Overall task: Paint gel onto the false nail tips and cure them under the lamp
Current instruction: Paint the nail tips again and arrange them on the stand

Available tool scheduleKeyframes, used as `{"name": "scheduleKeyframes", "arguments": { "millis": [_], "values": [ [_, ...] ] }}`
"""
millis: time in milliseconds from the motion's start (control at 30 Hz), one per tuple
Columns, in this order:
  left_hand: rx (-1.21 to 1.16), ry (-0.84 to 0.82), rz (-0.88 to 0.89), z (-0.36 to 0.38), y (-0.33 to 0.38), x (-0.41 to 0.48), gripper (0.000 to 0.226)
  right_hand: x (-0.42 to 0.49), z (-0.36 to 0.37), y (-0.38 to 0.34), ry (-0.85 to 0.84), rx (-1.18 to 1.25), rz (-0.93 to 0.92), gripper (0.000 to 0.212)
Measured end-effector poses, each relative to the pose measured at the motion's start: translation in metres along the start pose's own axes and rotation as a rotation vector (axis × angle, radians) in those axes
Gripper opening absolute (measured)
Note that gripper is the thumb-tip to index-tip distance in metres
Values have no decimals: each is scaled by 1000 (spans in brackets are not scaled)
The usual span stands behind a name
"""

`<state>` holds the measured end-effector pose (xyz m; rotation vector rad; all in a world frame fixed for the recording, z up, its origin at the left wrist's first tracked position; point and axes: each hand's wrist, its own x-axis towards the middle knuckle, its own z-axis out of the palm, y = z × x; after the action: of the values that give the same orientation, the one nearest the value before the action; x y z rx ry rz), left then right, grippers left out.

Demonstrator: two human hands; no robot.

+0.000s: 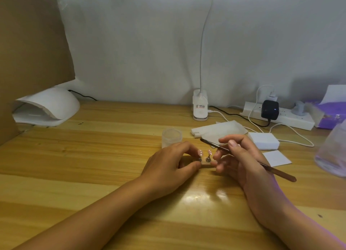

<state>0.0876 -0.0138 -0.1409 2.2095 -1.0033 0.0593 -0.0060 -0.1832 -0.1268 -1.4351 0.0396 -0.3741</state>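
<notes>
Two pink false nail tips (209, 152) stand on small metal stands on a low holder strip (206, 166) in the middle of the wooden table (93, 156). My left hand (168, 165) pinches the left stand and the strip's left end. My right hand (241, 160) grips a thin brown gel brush (271, 168), bristle end pointing up-left above the tips, while its lower fingers touch the strip's right end. The white curing lamp (46, 107) sits at the far left, apart from both hands. A frosted gel jar (171, 137) stands just behind my left hand.
A desk lamp base (200, 105) with a gooseneck stands at the back. A power strip (280, 117) with plugs and cables lies at the right rear. White pads (264, 140), a clear packet (219, 131), a purple tissue pack (329, 115) and a plastic bag (333, 152) crowd the right side. Cardboard (28, 53) walls the left.
</notes>
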Motion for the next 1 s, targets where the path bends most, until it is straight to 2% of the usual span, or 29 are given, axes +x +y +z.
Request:
{"name": "scheduleKeyframes", "arguments": {
  "millis": [300,500,633,700,800,933,1000],
  "values": [
    [15,58,24,1,3,-1,9,3,0,1,-41,7,30,20],
    [112,116,105,-1,10,-6,10,-1,-1,-6,-61,83,60,33],
    [141,163,157,-2,13,-8,12,0,-2,-7,20,143,79,15],
    [89,124,181,-3,13,-8,14,0,-2,-7,54,113,73,12],
    [-33,59,182,-4,12,-7,17,-1,0,-6,51,25,61,19],
    [-58,65,169,0,10,-6,6,0,0,-3,40,-33,37,15],
    [-46,66,164,0,9,-5,9,-1,-1,-2,58,-61,24,16]
  ]
}}
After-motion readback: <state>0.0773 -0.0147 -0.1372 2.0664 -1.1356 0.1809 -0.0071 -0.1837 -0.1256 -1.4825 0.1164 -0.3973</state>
